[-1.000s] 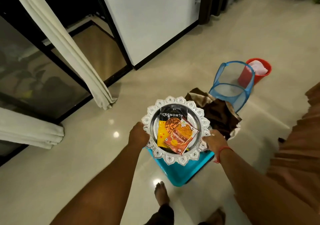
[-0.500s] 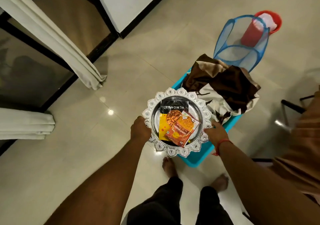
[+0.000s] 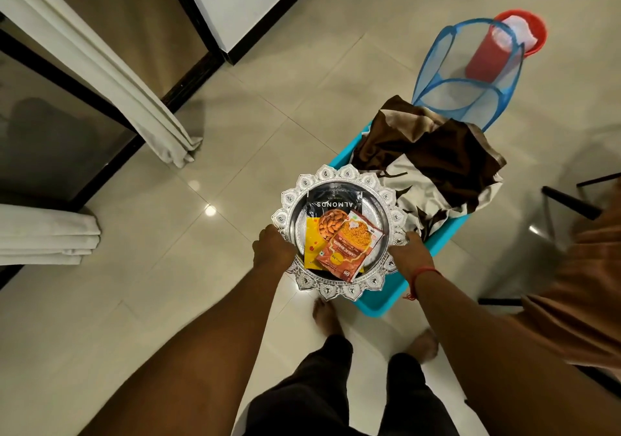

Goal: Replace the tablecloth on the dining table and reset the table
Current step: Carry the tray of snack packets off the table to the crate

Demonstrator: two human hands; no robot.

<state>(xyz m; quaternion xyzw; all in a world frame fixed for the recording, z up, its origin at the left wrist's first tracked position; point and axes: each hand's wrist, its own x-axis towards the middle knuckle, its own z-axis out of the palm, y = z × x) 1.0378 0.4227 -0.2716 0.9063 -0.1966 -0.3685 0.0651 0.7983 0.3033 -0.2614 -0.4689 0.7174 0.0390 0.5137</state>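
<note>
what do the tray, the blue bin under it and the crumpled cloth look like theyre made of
Tray: looks like polished metal, silvery, mirror-like centre with an embossed scalloped rim; plated or steel, cannot tell. Blue bin: likely moulded plastic, uniform turquoise with a smooth, slightly glossy wall. Crumpled cloth: woven fabric with a satin-like sheen, brown and cream, falling in soft folds.

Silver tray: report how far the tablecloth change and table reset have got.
Done: a brown and cream cloth, likely the old tablecloth, lies bundled in the turquoise tub on the floor. In hand: the left hand and right hand hold the silver tray by its rim, snack packets on it. Left: setting it on the table; the table's top is out of view.
</note>
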